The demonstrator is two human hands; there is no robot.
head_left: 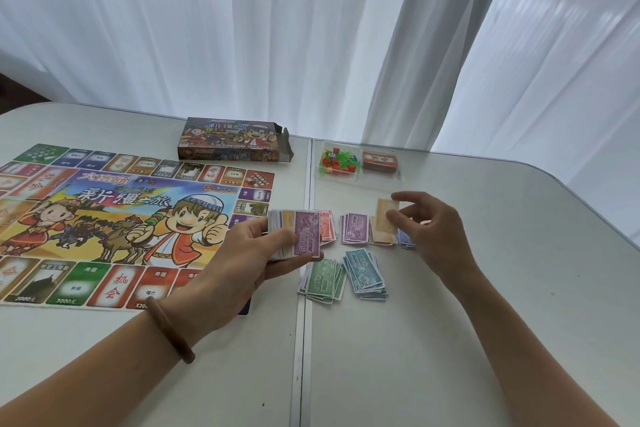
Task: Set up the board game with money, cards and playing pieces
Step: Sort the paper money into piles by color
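Note:
The colourful game board [114,218] lies flat on the left of the table. My left hand [256,253] grips a stack of play money [294,234] with a purple 5000 note on top. My right hand [429,229] pinches a single orange note [385,213] above the orange pile [381,236]. Sorted piles lie between my hands: red [327,225], purple [355,227], blue [405,239], green 500 [322,282] and teal 1000 [367,274].
The open game box [232,144] stands behind the board. A clear tray [358,180] at the back holds coloured playing pieces [336,161] and a red card deck [380,162]. A seam [301,340] runs down the white table. Curtains hang behind.

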